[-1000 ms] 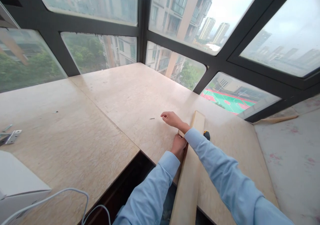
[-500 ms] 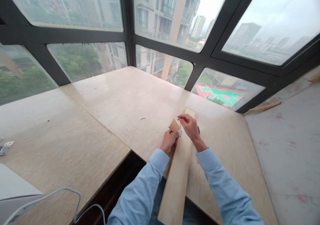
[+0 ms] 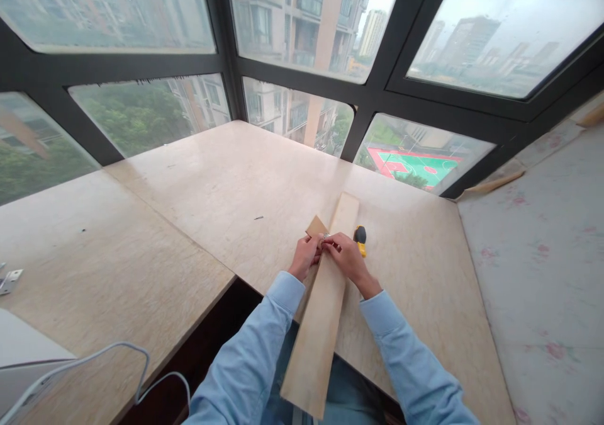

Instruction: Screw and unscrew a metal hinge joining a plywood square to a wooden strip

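Fitting a shiny bit [image 3: 326, 235] by the board [image 3: 314, 343], it seems, left hand [image 3: 306, 255] and right hand [image 3: 348, 257] pinch almost closed, hold unclear; next needs steady lining-up.

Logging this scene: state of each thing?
Long pale wooden board: overhanging beige tabletop
Small flat brown piece: angled, left of board
Black-and-yellow handle: lying right of board
Silver metal plate: lying, cut by frame
White cable: loosely bent
Left hand: fingers bent, grip unclear
Right hand: fingers bent, grip unclear
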{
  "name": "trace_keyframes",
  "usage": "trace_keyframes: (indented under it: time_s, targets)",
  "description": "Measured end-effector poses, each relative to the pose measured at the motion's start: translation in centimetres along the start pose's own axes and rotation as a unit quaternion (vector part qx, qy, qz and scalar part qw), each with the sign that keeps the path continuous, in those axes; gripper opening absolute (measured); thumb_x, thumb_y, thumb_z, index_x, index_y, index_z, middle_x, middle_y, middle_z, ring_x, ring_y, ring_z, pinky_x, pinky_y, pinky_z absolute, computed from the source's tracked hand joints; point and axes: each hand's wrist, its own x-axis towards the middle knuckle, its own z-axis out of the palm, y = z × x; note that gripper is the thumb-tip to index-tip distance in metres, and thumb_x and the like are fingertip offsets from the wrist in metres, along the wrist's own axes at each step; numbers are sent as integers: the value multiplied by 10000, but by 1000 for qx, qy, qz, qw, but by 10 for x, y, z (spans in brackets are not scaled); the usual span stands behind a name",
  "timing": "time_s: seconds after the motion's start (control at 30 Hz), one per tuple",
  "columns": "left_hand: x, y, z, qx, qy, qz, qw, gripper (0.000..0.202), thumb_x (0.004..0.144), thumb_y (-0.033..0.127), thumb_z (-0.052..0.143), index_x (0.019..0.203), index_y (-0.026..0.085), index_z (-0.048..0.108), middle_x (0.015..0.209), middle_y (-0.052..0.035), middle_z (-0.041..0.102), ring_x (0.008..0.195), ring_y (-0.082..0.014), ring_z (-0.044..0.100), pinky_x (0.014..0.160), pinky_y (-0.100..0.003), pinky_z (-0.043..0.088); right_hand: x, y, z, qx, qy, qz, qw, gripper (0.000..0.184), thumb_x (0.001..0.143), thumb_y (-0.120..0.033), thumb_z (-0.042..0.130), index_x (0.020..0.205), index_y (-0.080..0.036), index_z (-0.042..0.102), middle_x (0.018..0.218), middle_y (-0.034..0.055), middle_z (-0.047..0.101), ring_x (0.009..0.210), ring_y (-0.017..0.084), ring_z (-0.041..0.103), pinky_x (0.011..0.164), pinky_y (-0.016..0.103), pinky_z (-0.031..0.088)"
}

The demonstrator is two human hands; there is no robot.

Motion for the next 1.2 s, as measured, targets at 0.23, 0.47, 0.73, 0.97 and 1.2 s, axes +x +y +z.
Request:
trace_keyframes:
  time_s: [0.23,0.47,0.73,0.97,1.2]
  targets:
    - [-5,2,2,10,7,8,1000,218,701,256,703,860,128,624,749,-47,666,599,-127,619,562,-231,484,3,-2,-3,-68,-19,-20,997,129,910,-190,541,866,-191,662,886,90,669,845,225,607,770,347,478]
    - [-2,-1,2,25,7,24,999,176,707,253,681,805,123,612,672,-29,628,543,-111,565,523,-221,440,7,0,-5,-97,-39,-16,994,114,897,-200,566,800,-183,624,821,63,648,772,194,585,721,301,446]
    - [0,-5,1,31,5,46,998,219,672,290,705,765,120,603,601,11,559,482,-73,478,476,-193,374,10,3,-6,-90,-36,-20,995,110,871,-194,577,764,-188,599,795,54,634,744,190,563,691,294,423]
    - [-1,-3,3,37,4,55,998,263,656,313,703,805,115,616,644,-3,588,492,-75,501,474,-190,377,10,5,-7,-80,-30,-26,996,96,862,-175,586,768,-190,597,804,51,637,749,183,568,690,282,413]
    - [-1,-7,7,67,38,79,994,283,665,355,689,801,116,619,663,-23,613,520,-101,548,494,-209,406,10,3,-13,-66,-32,-25,997,90,858,-178,600,769,-190,594,790,36,637,736,174,565,681,276,402]
